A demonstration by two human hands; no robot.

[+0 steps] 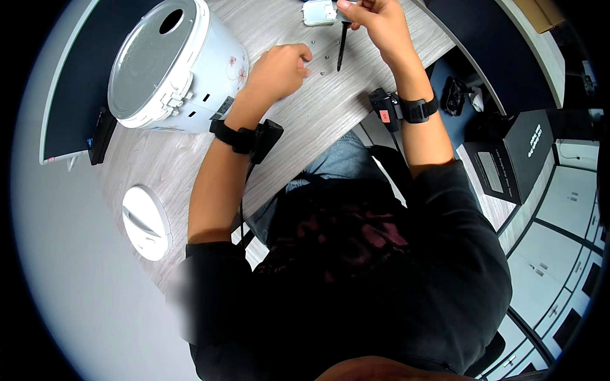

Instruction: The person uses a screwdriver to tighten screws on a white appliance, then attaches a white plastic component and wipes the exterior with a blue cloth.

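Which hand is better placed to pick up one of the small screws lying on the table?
Probably the left hand: it rests on the table right beside the screws and looks free. The right hand holds a screwdriver near the small white part.

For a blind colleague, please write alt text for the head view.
The right hand holds a black screwdriver above a grey wooden table; the left hand rests closed beside small silver screws. A white round rice cooker lies left.

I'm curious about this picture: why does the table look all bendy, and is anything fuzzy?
In the head view, the fisheye lens curves the table edges toward the black rim; a patch by the left sleeve looks blurred, while both hands and the rice cooker look sharp.
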